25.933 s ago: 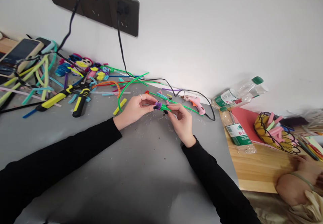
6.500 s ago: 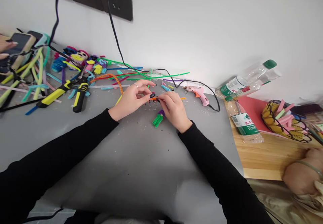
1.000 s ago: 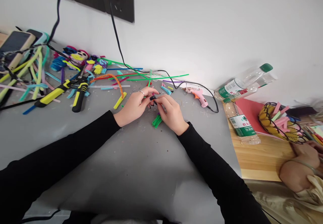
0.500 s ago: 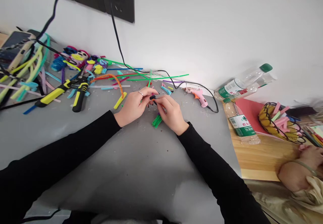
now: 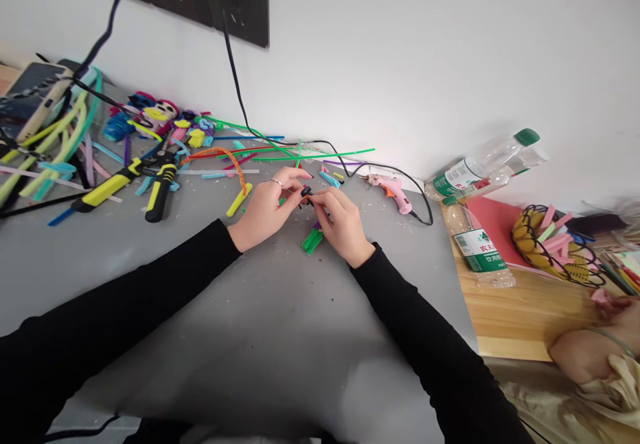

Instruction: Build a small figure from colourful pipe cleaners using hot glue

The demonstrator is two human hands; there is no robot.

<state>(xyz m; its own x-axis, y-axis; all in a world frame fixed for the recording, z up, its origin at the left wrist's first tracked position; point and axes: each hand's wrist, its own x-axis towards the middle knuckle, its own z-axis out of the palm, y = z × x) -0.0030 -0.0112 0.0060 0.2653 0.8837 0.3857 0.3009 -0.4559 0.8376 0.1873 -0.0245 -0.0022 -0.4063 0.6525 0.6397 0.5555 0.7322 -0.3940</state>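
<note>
A green-and-purple bundle (image 5: 313, 239) is found lying on the grey table (image 5: 280, 337), at six o'clock from the fingertips, partly covered by the right hand (image 5: 345, 221). Opposite, the left hand (image 5: 267, 207) is held; both hands' fingertips are gathered close, but what is pinched cannot be told. Pliers (image 5: 161, 194) are noted at nine, a pink glue gun (image 5: 397, 194) at three.

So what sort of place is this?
It looks like a craft table by a wall, though I can't tell whether it's at home or in a workshop. The clues are a pink glue gun, yellow-and-black pliers and a green fuzzy bundle.
</note>
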